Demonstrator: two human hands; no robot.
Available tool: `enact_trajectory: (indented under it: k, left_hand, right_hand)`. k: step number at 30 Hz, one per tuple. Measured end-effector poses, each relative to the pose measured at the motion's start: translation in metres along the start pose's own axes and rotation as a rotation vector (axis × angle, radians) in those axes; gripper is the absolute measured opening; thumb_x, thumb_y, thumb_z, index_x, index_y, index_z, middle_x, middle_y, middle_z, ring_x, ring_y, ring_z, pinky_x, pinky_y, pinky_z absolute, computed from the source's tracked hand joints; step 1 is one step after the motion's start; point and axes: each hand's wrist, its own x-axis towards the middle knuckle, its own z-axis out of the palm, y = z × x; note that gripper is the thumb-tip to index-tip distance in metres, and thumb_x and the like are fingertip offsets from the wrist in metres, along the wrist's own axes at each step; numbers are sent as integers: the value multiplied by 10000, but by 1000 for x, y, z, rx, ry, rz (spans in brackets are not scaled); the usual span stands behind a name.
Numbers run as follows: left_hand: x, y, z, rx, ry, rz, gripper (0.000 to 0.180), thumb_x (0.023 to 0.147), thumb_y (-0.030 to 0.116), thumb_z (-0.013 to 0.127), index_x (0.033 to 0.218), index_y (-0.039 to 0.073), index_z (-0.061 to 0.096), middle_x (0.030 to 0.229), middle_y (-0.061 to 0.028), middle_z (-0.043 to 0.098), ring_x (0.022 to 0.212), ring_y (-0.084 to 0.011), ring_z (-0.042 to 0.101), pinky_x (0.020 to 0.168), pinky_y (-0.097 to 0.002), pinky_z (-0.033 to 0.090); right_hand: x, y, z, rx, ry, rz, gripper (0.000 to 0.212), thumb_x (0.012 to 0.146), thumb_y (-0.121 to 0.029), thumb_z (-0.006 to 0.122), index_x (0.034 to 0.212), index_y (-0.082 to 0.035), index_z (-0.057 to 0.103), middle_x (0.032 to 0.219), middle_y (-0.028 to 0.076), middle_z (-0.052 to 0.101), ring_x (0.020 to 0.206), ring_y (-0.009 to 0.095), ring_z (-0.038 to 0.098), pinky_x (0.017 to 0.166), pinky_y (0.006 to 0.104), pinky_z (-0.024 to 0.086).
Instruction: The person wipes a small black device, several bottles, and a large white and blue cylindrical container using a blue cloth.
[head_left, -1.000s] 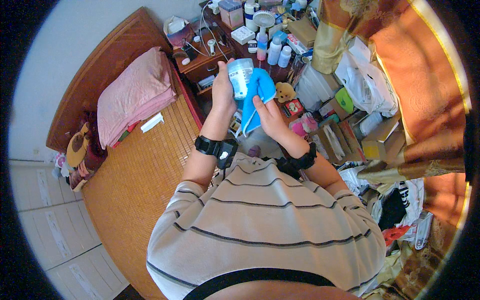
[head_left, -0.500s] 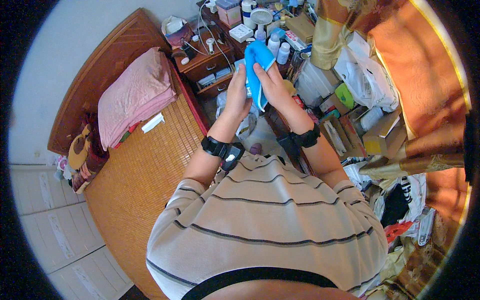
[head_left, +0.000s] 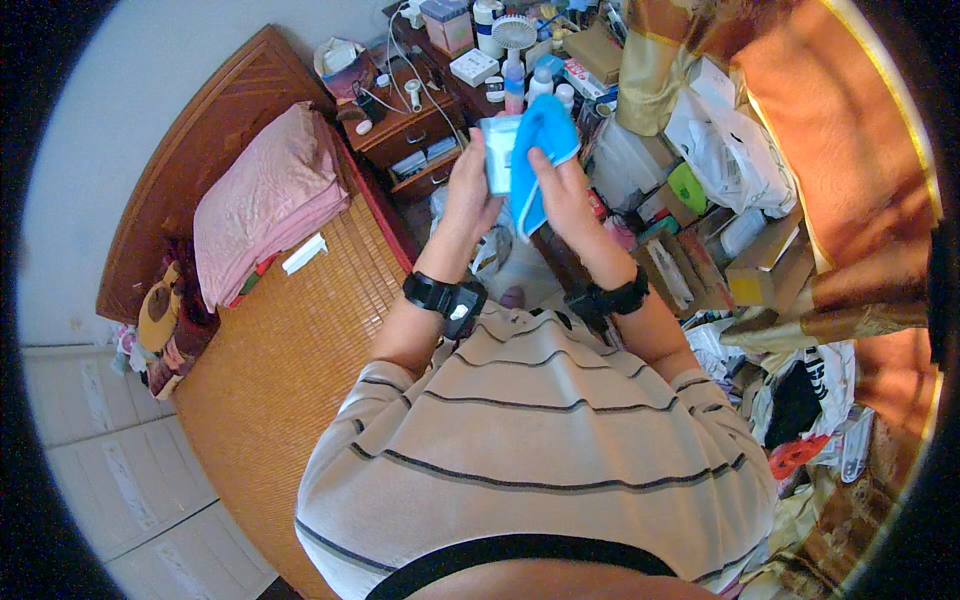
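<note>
In front of my chest, my left hand (head_left: 470, 187) grips a small pale blue and white box (head_left: 498, 158) by its left side. A bright blue cloth (head_left: 548, 122) with a light edge is folded in my right hand (head_left: 564, 196), the thumb pressed on its near face. The cloth lies against the right side of the box and hangs down to a corner below it. My right fingers are hidden behind the cloth. What is printed on the box is blurred.
Beyond my hands a crowded dresser holds a small fan (head_left: 514, 38), a white box (head_left: 474, 68) and bottles. To the left are a nightstand (head_left: 405, 135) and a mat-covered bed (head_left: 290, 370) with pink bedding (head_left: 265, 205). Bags, cartons (head_left: 770, 262) and an orange curtain (head_left: 840, 130) crowd the right.
The blue cloth has shifted right with my right hand, uncovering more of the box's face. My left hand has moved only slightly and keeps its hold.
</note>
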Motion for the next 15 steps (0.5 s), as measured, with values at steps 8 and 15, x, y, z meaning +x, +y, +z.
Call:
enact_trajectory:
  k: [8, 15]
  left_hand:
    - [8, -3, 7, -34, 1, 188, 468, 898, 408, 300, 1199, 64, 398, 1101, -90, 499, 985, -188, 495, 856, -326, 395]
    - [12, 5, -2, 206, -216, 204, 461, 905, 353, 332, 1226, 23, 360, 1113, -90, 486, 1012, -177, 478, 877, -304, 377]
  right_hand:
    - [-14, -15, 6, 268, 52, 264, 481, 897, -267, 412, 1276, -7, 270, 1215, 76, 393, 1097, 155, 369, 936, 278, 283]
    - [-42, -26, -4, 157, -13, 348, 496, 905, -303, 378, 1275, 4, 257, 1214, 83, 393, 1088, 159, 364, 939, 286, 275]
